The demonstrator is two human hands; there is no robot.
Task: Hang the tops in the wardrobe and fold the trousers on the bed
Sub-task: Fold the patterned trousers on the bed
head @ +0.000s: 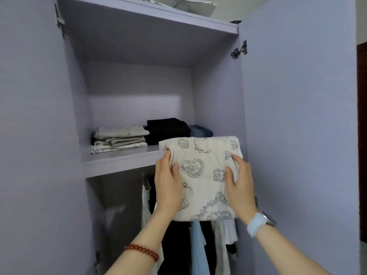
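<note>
Nearest us, our left hand (167,188), with a red bead bracelet (142,251) on its wrist, grips the left edge of a folded cream cotton garment printed with grey hearts and bows (202,175), thumb on top and fingers curled beneath. Our right hand (239,183), wearing a pale blue watch strap (256,224), grips the right edge the same way. We hold the garment level with the front edge of the lilac wardrobe shelf (119,161), at its right end, its far edge reaching over the shelf; whether it rests there we cannot tell. Below the shelf hang tops: a white one (146,205) at the left, a light blue one (197,249) and a pale grey one (222,245) under the garment. Farther back on the shelf lie a stack of folded beige and white trousers (119,138) at the left, a folded black pile (166,131) in the middle, and folded blue denim (200,131) at the right. The open lilac door (297,126) stands to the right.
</note>
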